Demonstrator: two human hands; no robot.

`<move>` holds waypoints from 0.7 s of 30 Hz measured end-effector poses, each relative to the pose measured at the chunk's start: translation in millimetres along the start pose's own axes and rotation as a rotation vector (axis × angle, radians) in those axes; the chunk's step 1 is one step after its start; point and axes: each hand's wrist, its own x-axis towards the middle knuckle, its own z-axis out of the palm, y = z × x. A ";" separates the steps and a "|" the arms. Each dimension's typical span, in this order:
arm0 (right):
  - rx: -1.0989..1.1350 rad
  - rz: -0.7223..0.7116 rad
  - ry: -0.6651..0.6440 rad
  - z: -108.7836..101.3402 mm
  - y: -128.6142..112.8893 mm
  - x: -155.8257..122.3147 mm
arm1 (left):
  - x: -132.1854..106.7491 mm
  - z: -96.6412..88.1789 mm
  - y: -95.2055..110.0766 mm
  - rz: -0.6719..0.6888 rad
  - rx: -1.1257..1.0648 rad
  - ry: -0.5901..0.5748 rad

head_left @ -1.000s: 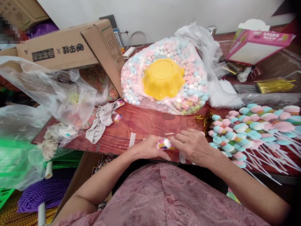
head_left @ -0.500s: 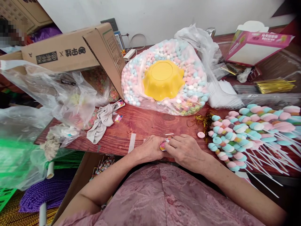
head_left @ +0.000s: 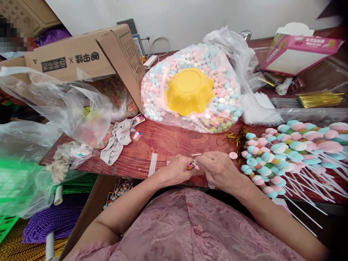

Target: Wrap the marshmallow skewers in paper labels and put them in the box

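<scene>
Where left hand (head_left: 179, 169) faces right hand (head_left: 220, 167), their fingertip grip pinches a printed piece (head_left: 194, 166) between them.

At the near edge of a red wooden table (head_left: 168, 139), the left hand (head_left: 179, 168) and right hand (head_left: 219, 167) pinch a small printed piece (head_left: 198, 167), mostly hidden. Beyond, an upturned yellow bowl (head_left: 189, 90) rests on a plastic bag of marshmallows (head_left: 227, 87); marshmallow skewers (head_left: 293, 148) lie to the right.
</scene>
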 end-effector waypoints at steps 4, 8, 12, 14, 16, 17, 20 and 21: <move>0.045 -0.004 -0.036 13.6 2.8 0.0 | 0.7 0.8 3.4 -0.005 -0.144 -0.017; 0.218 -0.007 -0.044 6.7 15.3 -2.3 | -3.5 -23.9 5.8 -0.042 -0.439 -0.076; 0.264 0.051 -0.001 -5.6 21.1 -1.6 | -10.2 -44.1 1.9 -0.193 -0.625 -0.240; 0.247 0.036 0.001 -6.9 21.5 0.1 | -12.7 -39.5 -2.1 -0.259 -0.712 -0.281; 0.220 0.017 0.015 -4.0 21.2 2.3 | -13.7 -26.6 -5.7 -0.312 -0.822 -0.218; 0.205 0.015 0.022 -1.4 20.9 3.4 | -13.6 -18.9 -6.9 -0.324 -0.869 -0.163; 0.230 0.088 0.090 7.6 17.8 6.2 | -11.4 -0.7 -5.9 -0.309 -0.937 0.049; 0.277 0.159 0.137 10.7 15.4 6.7 | -10.3 2.5 -4.3 -0.293 -0.952 0.134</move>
